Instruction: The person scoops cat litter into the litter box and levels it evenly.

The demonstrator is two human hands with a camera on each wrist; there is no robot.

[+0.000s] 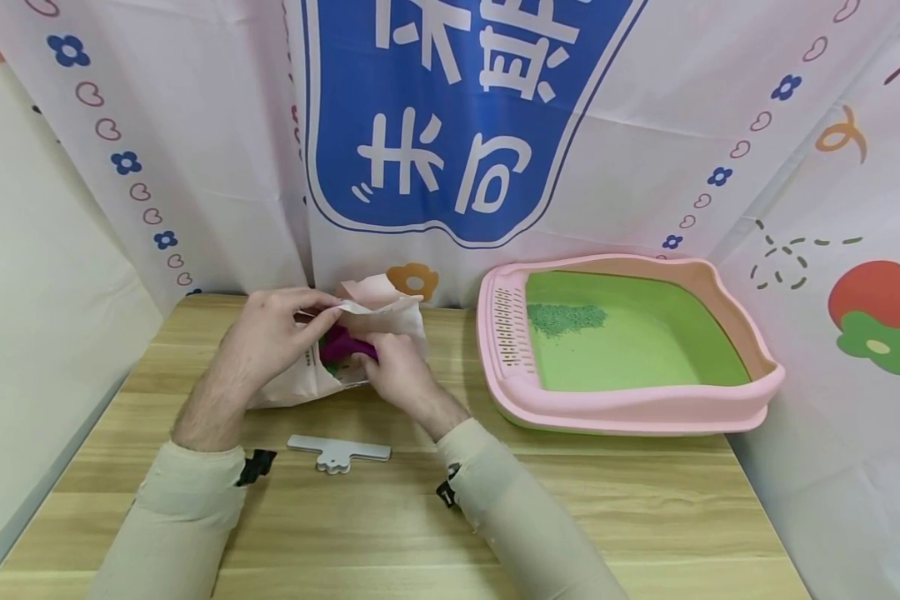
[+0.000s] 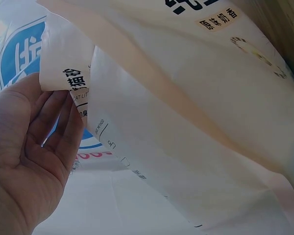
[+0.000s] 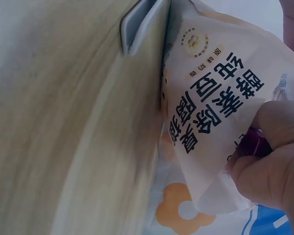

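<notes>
A white paper bag of cat litter (image 1: 292, 387) leans at the table's back left, its top gaping. My left hand (image 1: 270, 333) pinches the bag's upper rim; the left wrist view shows the fingers (image 2: 59, 127) behind the paper and printed lettering on its side. In my right hand (image 1: 401, 375) is the handle of a purple scoop (image 1: 337, 343), whose head is down in the bag's mouth and partly hidden. Green litter shows beside it. The right wrist view has the right hand (image 3: 272, 166) against the bag's edge, with a bit of the purple handle (image 3: 255, 142) visible.
A pink-rimmed green litter box (image 1: 630, 408) stands at the right, with a small heap of green litter (image 1: 566, 319) on its floor near the slotted left side. A white bag clip (image 1: 337, 452) lies in front of the bag. Printed cloth (image 1: 607, 192) hangs behind the table.
</notes>
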